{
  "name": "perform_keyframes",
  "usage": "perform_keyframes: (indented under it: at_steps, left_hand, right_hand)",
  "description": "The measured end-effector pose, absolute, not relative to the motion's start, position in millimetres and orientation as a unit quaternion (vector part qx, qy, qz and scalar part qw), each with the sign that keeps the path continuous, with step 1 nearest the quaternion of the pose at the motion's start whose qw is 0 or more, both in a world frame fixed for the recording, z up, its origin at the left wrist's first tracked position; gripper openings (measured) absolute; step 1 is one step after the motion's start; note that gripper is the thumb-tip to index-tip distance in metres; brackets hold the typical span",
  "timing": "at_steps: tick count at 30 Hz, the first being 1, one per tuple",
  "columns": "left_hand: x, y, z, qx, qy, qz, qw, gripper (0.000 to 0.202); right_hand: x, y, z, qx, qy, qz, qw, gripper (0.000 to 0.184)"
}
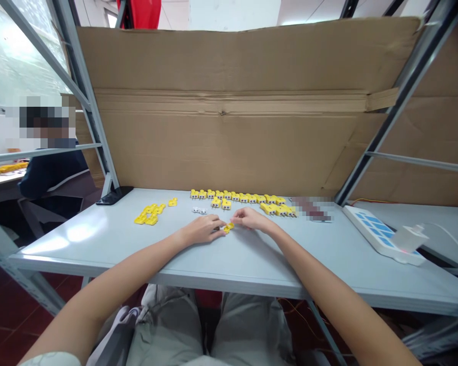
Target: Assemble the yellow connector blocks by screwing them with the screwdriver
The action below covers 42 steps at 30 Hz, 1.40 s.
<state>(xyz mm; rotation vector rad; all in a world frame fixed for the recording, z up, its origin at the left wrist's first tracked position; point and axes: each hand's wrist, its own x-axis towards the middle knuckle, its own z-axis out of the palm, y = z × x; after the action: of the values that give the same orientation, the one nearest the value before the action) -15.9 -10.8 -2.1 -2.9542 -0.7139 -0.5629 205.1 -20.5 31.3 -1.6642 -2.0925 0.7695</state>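
Observation:
Near the middle of the table, my left hand [203,229] has its fingers closed around a small yellow plastic piece [228,228] with a bit of white beside it. Opposite, my right hand [251,219] pinches at the same piece from the right side. Just behind my left hand lie some small white parts [199,210]. Two yellow blocks with white fronts [226,204] stand behind the hands. Flat yellow pieces [151,219] lie grouped at the left, with a single one [172,202] a little apart.
Along the back runs a row of yellow blocks [248,198], with another cluster [278,210] at its right. A black phone-like object [114,195] lies at the left corner. A power strip [381,236] with a plugged-in adapter is at right. Cardboard [229,147] walls the back. A person [57,168] sits left.

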Motion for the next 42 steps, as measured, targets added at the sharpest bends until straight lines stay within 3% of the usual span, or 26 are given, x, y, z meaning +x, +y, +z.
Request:
perform_keyframes:
  at_steps: [2,4,8,11,14,17,22,27,32,42]
  left_hand:
    - [-16,-11,-2,-0.955,-0.233,-0.186,0.012,0.035]
    - [-16,-10,-2,-0.953,-0.235,-0.191,-0.002,0.035]
    - [-16,-8,-2,-0.949,-0.24,-0.2,-0.031,0.035]
    - [-16,-7,-2,-0.949,-0.238,-0.2,-0.05,0.034]
    - [-15,-6,-2,-0.949,-0.238,-0.198,-0.056,0.035]
    - [-15,-6,-2,-0.95,-0.237,-0.195,-0.058,0.035]
    - [-15,-7,-1,-0.95,-0.236,-0.196,-0.056,0.034]
    - [-15,-8,-1,-0.95,-0.234,-0.197,-0.057,0.034]
    - [-16,-6,-3,-0.951,-0.228,-0.199,-0.056,0.034]
    - [-15,-7,-2,-0.951,-0.233,-0.197,-0.058,0.034]
  right_hand:
    - [223,-19,39,-0.633,-0.722,0.197,0.199,0.02]
    - [242,-18,45,-0.701,-0.675,0.149,0.177,0.035]
    - [266,-17,47,-0.759,-0.621,0.181,0.079,0.057]
    - [268,-14,42,-0.751,-0.615,0.231,0.056,0.06]
    - [268,-9,38,-0.746,-0.615,0.249,0.063,0.049]
    - [271,-6,38,-0.747,-0.607,0.235,0.139,0.034]
    - [272,-3,43,-0.693,-0.572,0.209,0.385,0.036]
    - [264,0,43,-0.62,-0.525,0.239,0.532,0.026]
    - [261,0,42,-0.618,-0.49,0.22,0.574,0.031]
    - [256,-2,41,-0.639,-0.52,0.191,0.533,0.031]
